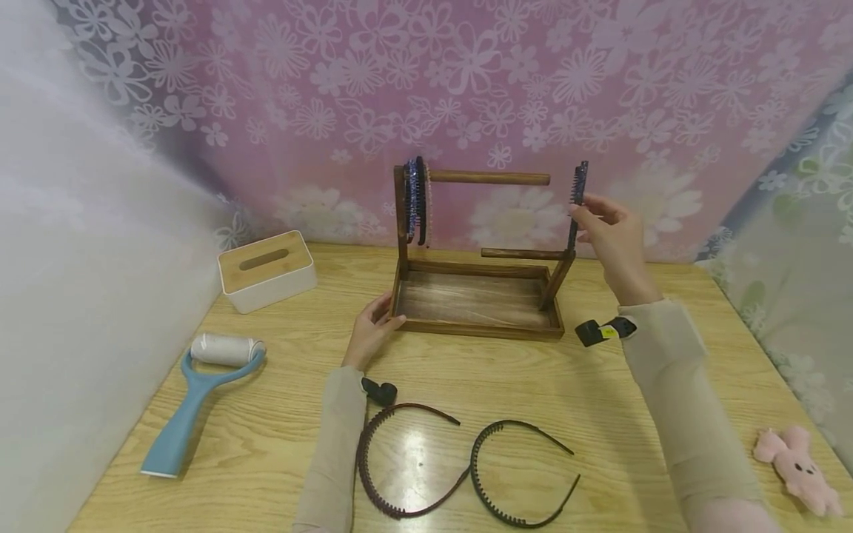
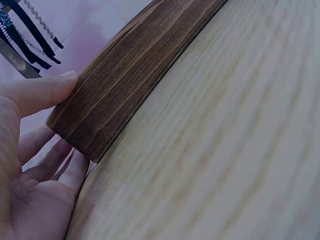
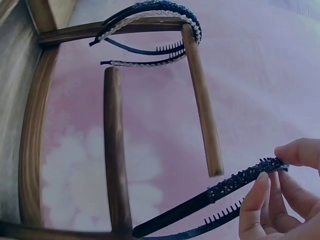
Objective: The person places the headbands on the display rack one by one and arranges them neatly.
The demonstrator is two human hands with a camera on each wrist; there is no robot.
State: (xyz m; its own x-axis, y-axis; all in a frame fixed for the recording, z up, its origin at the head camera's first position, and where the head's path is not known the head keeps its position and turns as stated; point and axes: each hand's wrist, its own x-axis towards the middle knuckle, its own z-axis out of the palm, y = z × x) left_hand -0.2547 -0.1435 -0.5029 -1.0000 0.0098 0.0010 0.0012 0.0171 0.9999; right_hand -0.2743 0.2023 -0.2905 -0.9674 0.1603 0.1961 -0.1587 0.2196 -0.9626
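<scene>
Noted two loose headbands [image 1: 363, 460] near on surface [image 1: 280, 444]. Pinched sparkly headband [image 3: 235, 183] in right grip [image 1: 611, 231] by lower peg [image 1: 523, 254] at right end of rack [image 1: 480, 329]; clasped near-left corner in left grip [image 1: 370, 326]. Risked snagging on peg through tilting, or shifting rack through slackened left hold.

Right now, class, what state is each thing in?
Rack: upright
Left hand: gripping the rack's corner
Right hand: pinching the sparkly headband
Hung headbands: hanging on the upper bar
Reddish headband: lying flat
Black headband: lying flat
Tissue box: lid on
Lint roller: lying down
Plush toy: lying down
</scene>
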